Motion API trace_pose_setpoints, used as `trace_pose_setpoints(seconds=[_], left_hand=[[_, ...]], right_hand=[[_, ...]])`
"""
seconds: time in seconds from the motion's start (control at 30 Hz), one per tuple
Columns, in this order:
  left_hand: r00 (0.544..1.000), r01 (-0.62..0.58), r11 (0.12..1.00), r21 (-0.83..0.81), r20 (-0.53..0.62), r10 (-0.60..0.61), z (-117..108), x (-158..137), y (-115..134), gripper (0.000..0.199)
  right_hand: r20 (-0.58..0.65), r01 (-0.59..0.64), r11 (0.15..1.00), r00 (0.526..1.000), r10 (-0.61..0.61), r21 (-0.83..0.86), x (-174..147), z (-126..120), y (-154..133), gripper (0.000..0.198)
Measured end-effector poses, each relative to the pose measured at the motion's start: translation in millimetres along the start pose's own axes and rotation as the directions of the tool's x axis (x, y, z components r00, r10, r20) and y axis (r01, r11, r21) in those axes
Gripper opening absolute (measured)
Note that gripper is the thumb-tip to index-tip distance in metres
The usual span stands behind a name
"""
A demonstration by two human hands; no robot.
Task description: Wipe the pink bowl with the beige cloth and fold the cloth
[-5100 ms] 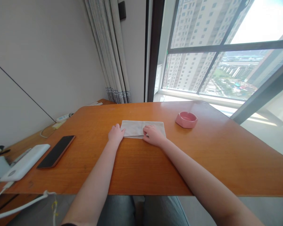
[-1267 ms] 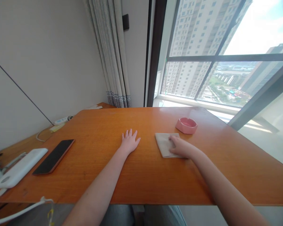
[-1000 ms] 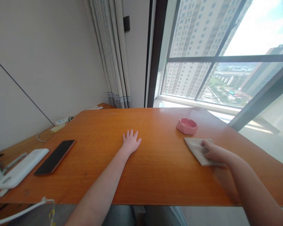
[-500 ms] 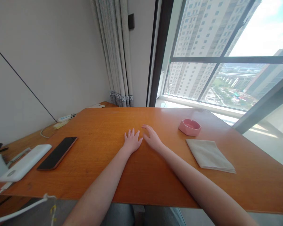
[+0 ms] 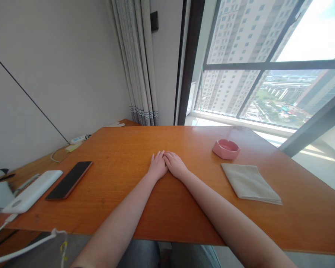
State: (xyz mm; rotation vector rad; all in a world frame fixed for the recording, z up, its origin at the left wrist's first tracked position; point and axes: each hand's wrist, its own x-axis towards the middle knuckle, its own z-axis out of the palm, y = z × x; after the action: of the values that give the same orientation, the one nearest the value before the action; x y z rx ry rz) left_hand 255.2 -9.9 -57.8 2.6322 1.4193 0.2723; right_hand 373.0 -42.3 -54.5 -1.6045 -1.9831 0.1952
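In the head view, the left hand (image 5: 158, 166) lies palm down on the wooden table (image 5: 123, 147), its fingers stretched forward and slightly spread. The right hand (image 5: 177, 165) meets it from the side, fingers extended and loosely together, the tips resting against and partly over the left hand near its index finger. Neither hand is clenched; both are flat and relaxed, touching each other.

The folded cloth (image 5: 249, 182), pale grey-beige, lies flat on the table to the right of both hands, well apart from the fingertips and a little nearer the person than they are. The right hand is the closer of the two to it, with bare wood between. Its layered edges show along the near side.

Just beyond the cloth stands a pink angular dish (image 5: 226, 150), near it but apart. On the left side lie a dark-screened phone (image 5: 69, 181) and a white device (image 5: 33, 190) with a cable.
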Motion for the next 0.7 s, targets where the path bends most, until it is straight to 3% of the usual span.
trace_pose_setpoints(seconds=[0.23,0.57,0.63,0.7], left_hand=[[0.999,0.009,1.000,0.024,-0.035,-0.008,3.0,15.7,11.6,0.050],[0.999,-0.043,0.999,0.012,0.034,0.043,3.2,16.0,1.5,0.052],[0.998,-0.050,0.999,0.021,0.028,0.049,2.7,15.4,2.6,0.052],[0.998,-0.058,0.998,0.032,0.017,0.058,2.1,15.2,3.5,0.052]], right_hand=[[-0.050,-0.108,0.994,0.993,0.109,0.021,4.4,0.3,5.2,0.038],[-0.027,-0.059,0.998,0.998,0.059,0.014,0.1,0.5,1.3,0.036],[-0.050,-0.080,0.997,0.996,0.079,-0.015,-0.2,-7.0,3.1,0.035],[-0.149,-0.129,0.987,0.982,0.115,-0.091,-0.7,-24.3,10.6,0.033]])
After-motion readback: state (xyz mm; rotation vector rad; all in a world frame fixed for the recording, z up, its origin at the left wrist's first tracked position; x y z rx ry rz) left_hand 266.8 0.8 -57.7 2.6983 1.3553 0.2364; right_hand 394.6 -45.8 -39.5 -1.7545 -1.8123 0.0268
